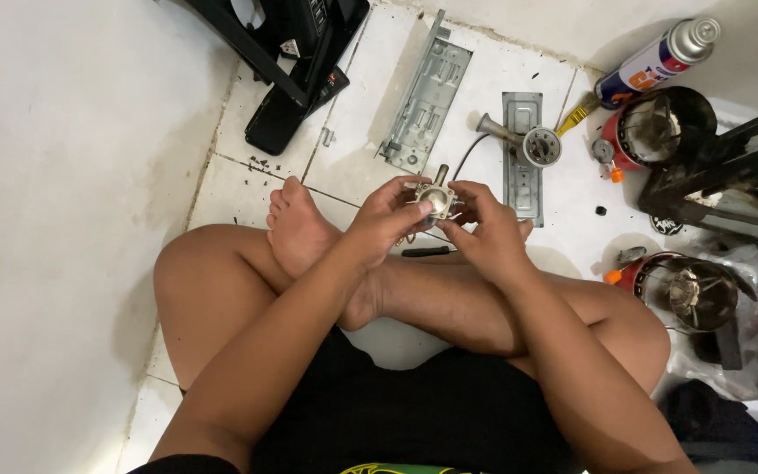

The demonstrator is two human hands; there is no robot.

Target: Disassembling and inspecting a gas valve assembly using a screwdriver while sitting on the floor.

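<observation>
Floor: white tiles, person sitting cross-legged.
Laid out: metal plates, two red round parts, spray can.
Hands: left hand and right hand both grip the small metal part above the ankles.
Progress: pieces lie apart; small part loose, not yet fitted anywhere.

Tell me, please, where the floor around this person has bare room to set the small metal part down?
Both hands hold the metal part. Bare tile shows between the long metal bracket and the flat plate, and left of the raised foot. The right side is crowded: spray can, red round housings.
</observation>
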